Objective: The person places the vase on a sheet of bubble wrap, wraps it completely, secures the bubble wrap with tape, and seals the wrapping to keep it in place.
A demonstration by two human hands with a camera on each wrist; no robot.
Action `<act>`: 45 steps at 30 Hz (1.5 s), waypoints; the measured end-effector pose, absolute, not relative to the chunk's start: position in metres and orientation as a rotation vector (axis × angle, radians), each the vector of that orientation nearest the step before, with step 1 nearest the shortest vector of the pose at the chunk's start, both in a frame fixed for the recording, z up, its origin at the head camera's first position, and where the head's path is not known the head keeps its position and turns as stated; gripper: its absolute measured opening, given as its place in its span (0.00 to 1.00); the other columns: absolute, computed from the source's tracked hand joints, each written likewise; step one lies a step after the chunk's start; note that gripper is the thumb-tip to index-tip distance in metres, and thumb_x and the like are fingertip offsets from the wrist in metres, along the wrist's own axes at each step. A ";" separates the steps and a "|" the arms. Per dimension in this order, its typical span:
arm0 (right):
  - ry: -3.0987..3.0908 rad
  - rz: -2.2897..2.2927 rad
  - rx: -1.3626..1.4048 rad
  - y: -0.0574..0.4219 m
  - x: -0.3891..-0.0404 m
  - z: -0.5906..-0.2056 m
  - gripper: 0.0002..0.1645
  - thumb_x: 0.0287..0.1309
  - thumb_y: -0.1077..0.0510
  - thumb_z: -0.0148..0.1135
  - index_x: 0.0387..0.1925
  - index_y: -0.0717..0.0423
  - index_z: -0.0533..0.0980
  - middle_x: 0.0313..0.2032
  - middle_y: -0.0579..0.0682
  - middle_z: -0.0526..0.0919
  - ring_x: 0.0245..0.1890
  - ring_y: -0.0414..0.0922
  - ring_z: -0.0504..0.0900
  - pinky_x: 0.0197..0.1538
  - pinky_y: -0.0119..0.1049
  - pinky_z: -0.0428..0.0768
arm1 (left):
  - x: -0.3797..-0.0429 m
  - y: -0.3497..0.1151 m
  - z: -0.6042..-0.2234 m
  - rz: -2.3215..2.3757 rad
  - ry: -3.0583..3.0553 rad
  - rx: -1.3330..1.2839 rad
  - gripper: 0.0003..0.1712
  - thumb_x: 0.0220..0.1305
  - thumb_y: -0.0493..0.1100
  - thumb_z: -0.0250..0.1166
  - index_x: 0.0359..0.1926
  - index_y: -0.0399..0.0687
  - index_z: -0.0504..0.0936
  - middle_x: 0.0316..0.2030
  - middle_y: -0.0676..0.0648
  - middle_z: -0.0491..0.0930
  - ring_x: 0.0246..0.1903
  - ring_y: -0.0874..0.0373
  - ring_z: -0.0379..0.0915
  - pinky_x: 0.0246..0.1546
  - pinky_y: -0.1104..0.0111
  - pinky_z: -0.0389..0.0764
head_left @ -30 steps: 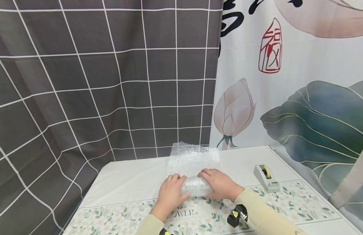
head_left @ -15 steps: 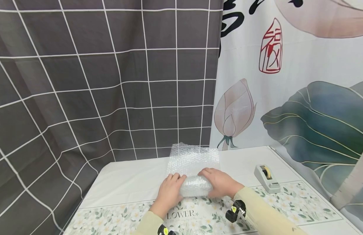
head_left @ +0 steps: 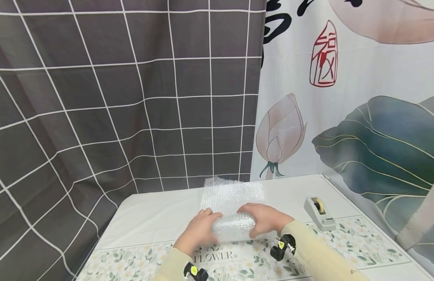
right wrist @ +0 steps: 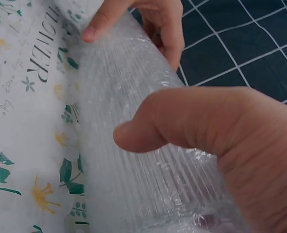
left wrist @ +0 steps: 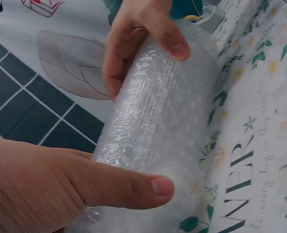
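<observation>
A clear roll of bubble wrap (head_left: 234, 227) lies crosswise on the table, with a flat stretch of the wrap (head_left: 232, 193) running away behind it. My left hand (head_left: 199, 229) grips the roll's left end, thumb on the near side and fingers over the far side. At the opposite end my right hand (head_left: 267, 219) holds it the same way. In the left wrist view the rolled bubble wrap (left wrist: 158, 102) looks thick and layered, and whatever may be inside does not show. The right wrist view has my thumb pressed along the ridged plastic.
A white tape dispenser (head_left: 320, 214) with yellowish tape stands to the right of my right hand. The table wears a white cloth with a floral band (head_left: 132, 259). Behind it hang a dark checked curtain (head_left: 150, 97) and a lotus-printed curtain (head_left: 287, 78).
The roll has shifted slightly toward me, and the sheet's far edge has come nearer with it. My left hand has moved a little left and closer; both hands stay on the roll.
</observation>
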State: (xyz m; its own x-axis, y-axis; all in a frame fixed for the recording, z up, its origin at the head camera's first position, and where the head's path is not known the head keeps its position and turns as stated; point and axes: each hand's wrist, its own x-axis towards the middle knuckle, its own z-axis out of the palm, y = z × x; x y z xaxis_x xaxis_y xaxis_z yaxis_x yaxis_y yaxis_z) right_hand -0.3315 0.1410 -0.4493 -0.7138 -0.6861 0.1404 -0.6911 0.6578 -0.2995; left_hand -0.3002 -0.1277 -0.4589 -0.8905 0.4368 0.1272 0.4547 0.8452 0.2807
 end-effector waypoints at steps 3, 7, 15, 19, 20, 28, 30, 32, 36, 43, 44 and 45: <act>-2.920 0.662 1.169 0.144 -0.332 -0.451 0.47 0.29 0.52 0.76 0.61 0.53 0.77 0.58 0.48 0.81 0.59 0.52 0.78 0.64 0.51 0.76 | -0.301 -0.132 -0.456 -0.531 -3.014 -0.737 0.51 0.33 0.54 0.84 0.65 0.55 0.79 0.44 0.56 0.75 0.43 0.60 0.69 0.52 0.61 0.81; -2.998 0.825 1.105 0.147 -0.333 -0.454 0.47 0.28 0.52 0.77 0.61 0.49 0.77 0.59 0.49 0.81 0.61 0.53 0.76 0.65 0.55 0.74 | -0.300 -0.137 -0.456 -0.605 -3.055 -0.721 0.50 0.33 0.55 0.85 0.62 0.52 0.79 0.47 0.54 0.78 0.49 0.56 0.74 0.57 0.56 0.80; -3.036 1.025 1.043 0.150 -0.335 -0.456 0.46 0.28 0.55 0.76 0.60 0.47 0.78 0.59 0.49 0.80 0.63 0.55 0.74 0.66 0.58 0.72 | -0.299 -0.141 -0.455 -0.723 -3.034 -0.696 0.46 0.34 0.57 0.85 0.56 0.46 0.80 0.52 0.49 0.81 0.56 0.49 0.75 0.61 0.51 0.77; -3.045 1.121 1.037 0.151 -0.337 -0.458 0.44 0.30 0.55 0.76 0.60 0.47 0.79 0.58 0.48 0.81 0.61 0.55 0.75 0.65 0.59 0.72 | -0.299 -0.145 -0.455 -0.785 -3.014 -0.726 0.45 0.36 0.56 0.84 0.56 0.42 0.81 0.53 0.46 0.81 0.55 0.48 0.77 0.63 0.51 0.75; -3.046 1.156 1.037 0.151 -0.337 -0.459 0.44 0.30 0.55 0.76 0.59 0.47 0.79 0.57 0.47 0.81 0.61 0.54 0.75 0.65 0.59 0.72 | -0.298 -0.146 -0.455 -0.798 -3.011 -0.733 0.45 0.36 0.56 0.84 0.57 0.42 0.81 0.53 0.46 0.81 0.54 0.47 0.77 0.63 0.51 0.75; -3.061 1.369 0.956 0.154 -0.340 -0.465 0.40 0.33 0.57 0.74 0.57 0.47 0.81 0.58 0.50 0.80 0.62 0.57 0.74 0.64 0.66 0.71 | -0.298 -0.154 -0.459 -0.856 -3.019 -0.710 0.43 0.39 0.61 0.82 0.54 0.41 0.82 0.49 0.47 0.83 0.50 0.48 0.80 0.59 0.50 0.78; -3.062 1.402 0.934 0.154 -0.340 -0.466 0.39 0.33 0.57 0.73 0.57 0.46 0.82 0.58 0.51 0.80 0.62 0.57 0.73 0.64 0.66 0.70 | -0.298 -0.155 -0.460 -0.846 -3.025 -0.700 0.43 0.39 0.63 0.81 0.54 0.42 0.83 0.49 0.47 0.83 0.50 0.48 0.80 0.59 0.50 0.78; -3.053 1.434 0.934 0.154 -0.340 -0.468 0.36 0.34 0.57 0.73 0.55 0.47 0.82 0.56 0.50 0.81 0.60 0.55 0.74 0.64 0.65 0.71 | -0.297 -0.156 -0.460 -0.845 -3.027 -0.696 0.44 0.39 0.65 0.81 0.54 0.44 0.83 0.50 0.47 0.84 0.51 0.48 0.80 0.59 0.49 0.78; -3.010 1.538 0.978 0.157 -0.341 -0.471 0.31 0.37 0.57 0.72 0.50 0.52 0.80 0.49 0.48 0.82 0.51 0.48 0.77 0.62 0.55 0.73 | -0.297 -0.157 -0.460 -0.870 -3.030 -0.698 0.42 0.41 0.65 0.80 0.54 0.45 0.84 0.49 0.48 0.85 0.51 0.48 0.80 0.59 0.47 0.77; -3.075 1.354 1.049 0.160 -0.340 -0.460 0.38 0.43 0.50 0.73 0.59 0.55 0.75 0.56 0.54 0.79 0.58 0.55 0.75 0.66 0.62 0.69 | -0.298 -0.158 -0.461 -0.921 -3.049 -0.718 0.41 0.44 0.62 0.79 0.56 0.45 0.84 0.52 0.46 0.84 0.55 0.45 0.79 0.61 0.44 0.76; -3.082 1.286 1.052 0.160 -0.339 -0.456 0.41 0.43 0.49 0.74 0.62 0.56 0.74 0.58 0.56 0.78 0.61 0.57 0.74 0.66 0.63 0.68 | -0.298 -0.158 -0.461 -0.926 -3.053 -0.717 0.41 0.44 0.62 0.79 0.56 0.45 0.83 0.52 0.45 0.84 0.55 0.44 0.78 0.61 0.44 0.75; -3.080 1.225 1.056 0.160 -0.338 -0.452 0.45 0.43 0.47 0.75 0.64 0.57 0.72 0.61 0.57 0.76 0.63 0.59 0.72 0.67 0.65 0.67 | -0.299 -0.158 -0.461 -0.934 -3.057 -0.715 0.41 0.44 0.62 0.79 0.57 0.45 0.83 0.53 0.45 0.84 0.56 0.44 0.78 0.61 0.44 0.75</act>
State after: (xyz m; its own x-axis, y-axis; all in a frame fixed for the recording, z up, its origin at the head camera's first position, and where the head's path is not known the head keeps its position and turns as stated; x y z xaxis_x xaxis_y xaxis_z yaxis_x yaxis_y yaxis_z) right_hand -0.3381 0.1598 -0.4516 -0.7647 -0.6388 -0.0854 -0.4056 0.5799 -0.7065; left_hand -0.2986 -0.1580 -0.4614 -0.8963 0.4434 -0.0004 0.3674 0.7432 0.5591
